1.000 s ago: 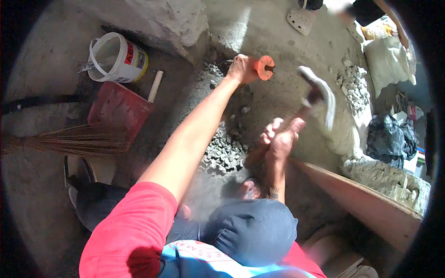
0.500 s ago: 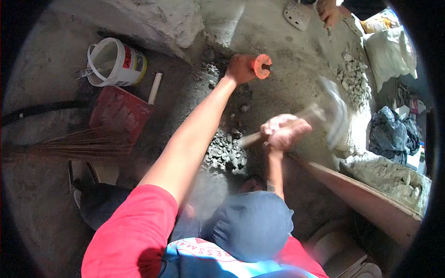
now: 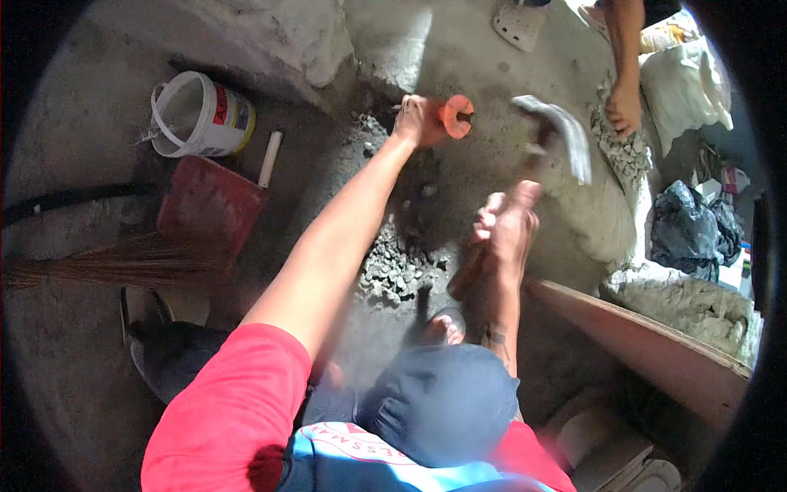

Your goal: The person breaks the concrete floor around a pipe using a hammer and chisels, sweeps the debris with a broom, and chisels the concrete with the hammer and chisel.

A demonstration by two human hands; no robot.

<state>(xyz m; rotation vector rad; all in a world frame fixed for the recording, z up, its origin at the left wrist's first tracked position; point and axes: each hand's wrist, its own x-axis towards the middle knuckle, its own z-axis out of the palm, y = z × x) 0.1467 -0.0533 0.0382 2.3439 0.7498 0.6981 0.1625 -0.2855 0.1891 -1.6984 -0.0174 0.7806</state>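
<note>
Two tools are held: the left hand (image 3: 416,121) grips an orange-guarded tool (image 3: 457,116), far in the middle; the right hand (image 3: 506,230) grips a hammer (image 3: 566,131), its blurred head more right. Grey rubble (image 3: 399,269) lies nearer, loose.

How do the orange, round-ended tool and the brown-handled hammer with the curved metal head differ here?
The orange, round-ended tool shows a bright disc with a dark slot; the brown-handled hammer has a curved, silvery metal head. The tool's disc looks fairly sharp, the hammer's head blurred. The left hand sits right behind the tool's disc, while the hammer's head stands clear of the right hand. Each is gripped in one hand.
</note>
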